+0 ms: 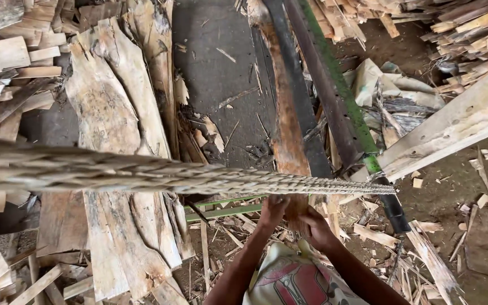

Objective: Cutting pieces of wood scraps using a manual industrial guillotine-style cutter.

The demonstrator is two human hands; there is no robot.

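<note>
I stand over a long reddish-brown plank (285, 121) that runs away from me across the dark floor (216, 62), and I place everything else by it. My left hand (272, 210) is closed around the plank's near end on its left edge, fingers wrapped under the wood. My right hand (314, 226) is clamped on the same end from the right side, just beside the left, so both hands hold this one piece. The near end of the plank sits right above my patterned shirt (295, 279).

A thick braided rope (187, 178), blurred because it is close to my head, crosses in front of the plank just above my hands and reaches a black and green pole (345, 107) that lies along the plank's right side. Right of the pole, a pale sawn beam (453, 124) slants upward, with crumpled sacking (396, 85) behind it. Left of the plank, well apart from it, lie wide rough slabs of bark-edged wood (114, 113), and beyond them stacked offcuts (12, 56). Splinters and chips (425, 248) litter the ground around the plank's near end.
</note>
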